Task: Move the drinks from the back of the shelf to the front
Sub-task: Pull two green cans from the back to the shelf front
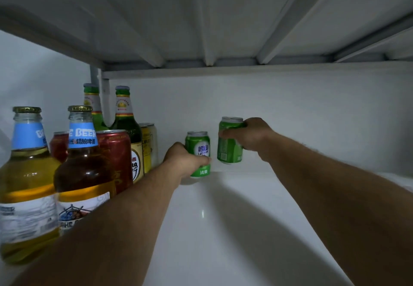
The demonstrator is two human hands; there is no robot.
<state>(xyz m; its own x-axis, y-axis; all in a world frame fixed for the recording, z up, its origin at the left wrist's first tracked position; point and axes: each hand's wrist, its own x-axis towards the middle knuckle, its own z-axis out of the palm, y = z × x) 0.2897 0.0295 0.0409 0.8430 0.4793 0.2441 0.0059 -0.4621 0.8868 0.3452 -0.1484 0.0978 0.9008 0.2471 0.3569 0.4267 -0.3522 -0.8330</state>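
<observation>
Two green beer cans are at the back of the white shelf (pixel 223 218). My left hand (pixel 183 160) grips the left green can (pixel 199 149), which stands on or just above the shelf near the back wall. My right hand (pixel 250 136) grips the right green can (pixel 229 147) from its right side and holds it lifted off the shelf, slightly tilted. Both arms reach deep into the shelf.
Along the left side stand two clear bottles with blue neck labels (pixel 26 185) (pixel 81 174), red cans (pixel 117 158), two green bottles (pixel 125 118) and yellow cans (pixel 148 147). The underside of the upper shelf (pixel 201 28) hangs low overhead.
</observation>
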